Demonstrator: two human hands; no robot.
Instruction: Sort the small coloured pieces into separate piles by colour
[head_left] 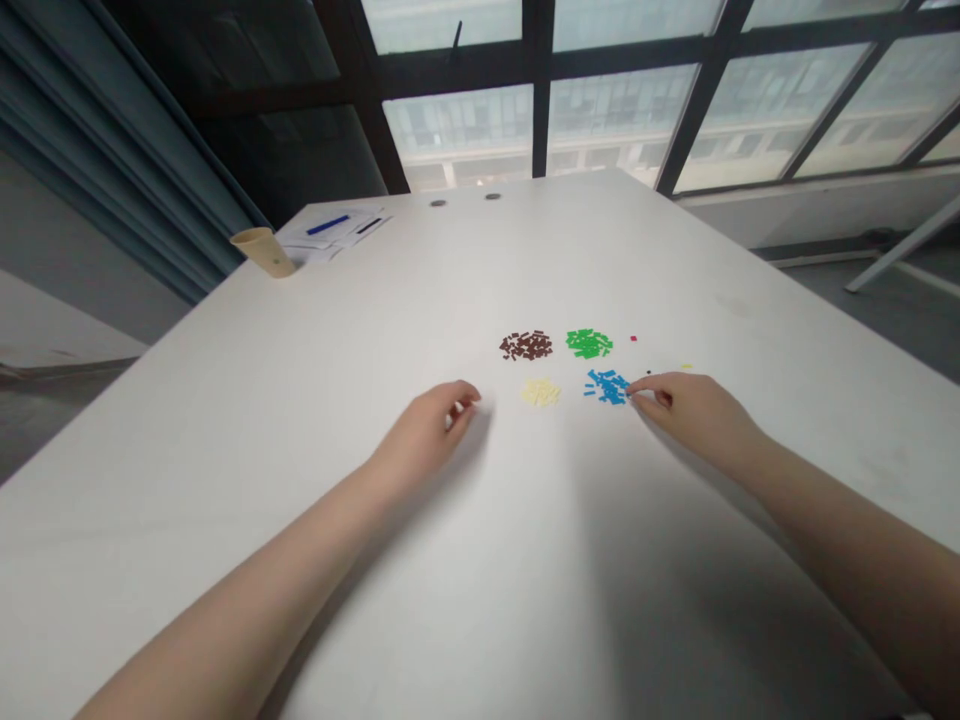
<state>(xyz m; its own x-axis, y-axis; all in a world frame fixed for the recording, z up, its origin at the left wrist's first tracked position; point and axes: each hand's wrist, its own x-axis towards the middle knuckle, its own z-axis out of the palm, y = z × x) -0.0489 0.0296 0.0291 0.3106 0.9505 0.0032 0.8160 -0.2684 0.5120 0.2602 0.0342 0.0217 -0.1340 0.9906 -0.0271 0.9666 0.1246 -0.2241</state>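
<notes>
My right hand [690,408] reaches the right edge of a pile of small blue strips [608,387], thumb and forefinger pinched at a blue piece there. The piece between the fingertips is mostly hidden. Left of the piles, my left hand [429,425] hovers at the white table with fingers loosely curled, thumb and forefinger apart and nothing visible in them. Nearest to it is a pale yellow pile [541,392] of little pieces. Behind that lie a brown pile [526,346] and, to its right, a green pile [589,343].
Single bits lie right of the piles: a red one [634,338], a black one [649,372] and a yellow one [686,366]. At the far left of the table [450,270], a tan cup [264,253] leans beside papers [311,243] with a blue pen [328,225].
</notes>
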